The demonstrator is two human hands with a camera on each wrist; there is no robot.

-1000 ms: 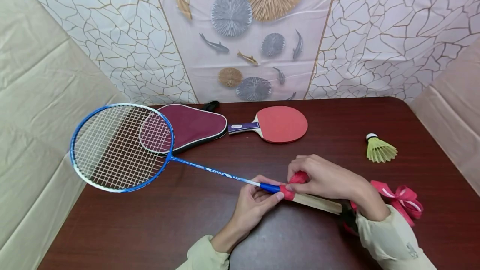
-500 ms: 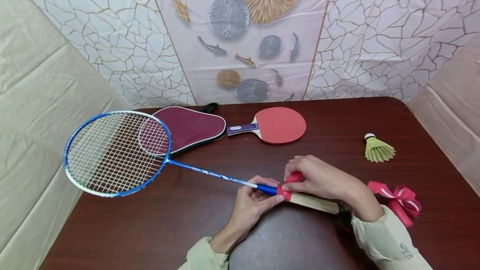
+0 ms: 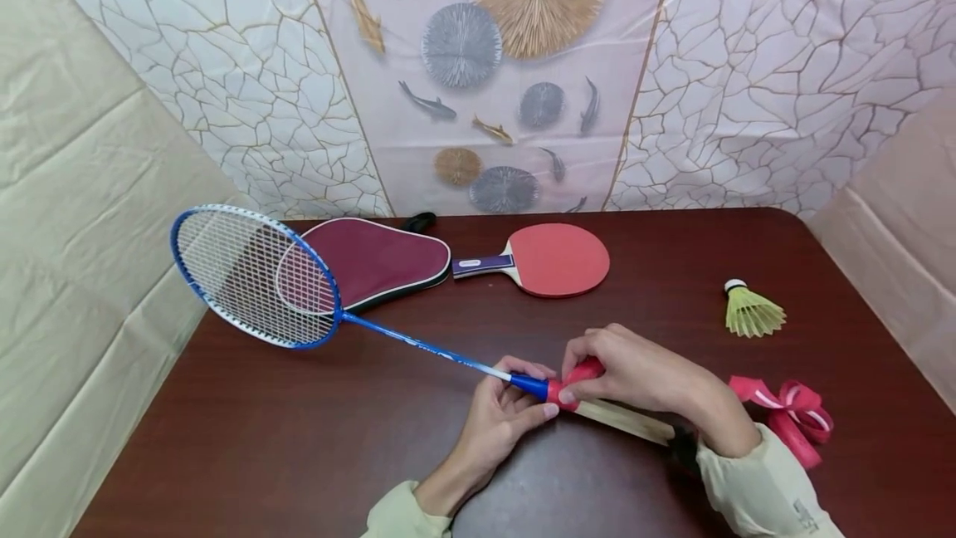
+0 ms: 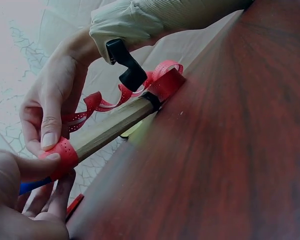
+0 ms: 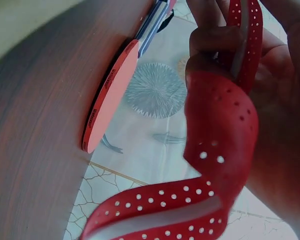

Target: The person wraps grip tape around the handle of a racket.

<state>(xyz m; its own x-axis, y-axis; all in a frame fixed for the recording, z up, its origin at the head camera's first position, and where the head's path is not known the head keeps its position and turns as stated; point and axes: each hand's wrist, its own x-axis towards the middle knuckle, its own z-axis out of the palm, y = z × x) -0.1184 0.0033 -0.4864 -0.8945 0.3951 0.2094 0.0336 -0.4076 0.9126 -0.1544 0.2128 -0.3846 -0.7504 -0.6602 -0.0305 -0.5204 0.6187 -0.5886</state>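
A blue and white badminton racket point(image 3: 426, 346) slants across the table, its strung head at the left and its bare wooden handle point(image 3: 626, 422) at the right. My left hand point(image 3: 481, 430) holds it where the blue cone meets the handle. Perforated red grip tape point(image 4: 64, 154) is wound round the handle's top, with the left thumb against it. My right hand point(image 3: 646, 372) pinches the tape there, thumb pressed on the wrap. In the right wrist view, the tape point(image 5: 220, 125) hangs twisted from that hand. Its loose loops point(image 3: 799, 418) trail beyond the right wrist.
A red table tennis paddle point(image 3: 560, 260) lies at the back, its handle beside a maroon paddle case point(image 3: 388, 256). The racket head overlaps the case in the head view. A yellow shuttlecock point(image 3: 754, 310) lies at the right on the dark wooden table point(image 3: 299, 438).
The racket has turned about its length, so its head looks narrower and shifts right in the head view. Both hands keep their hold at the handle's top.
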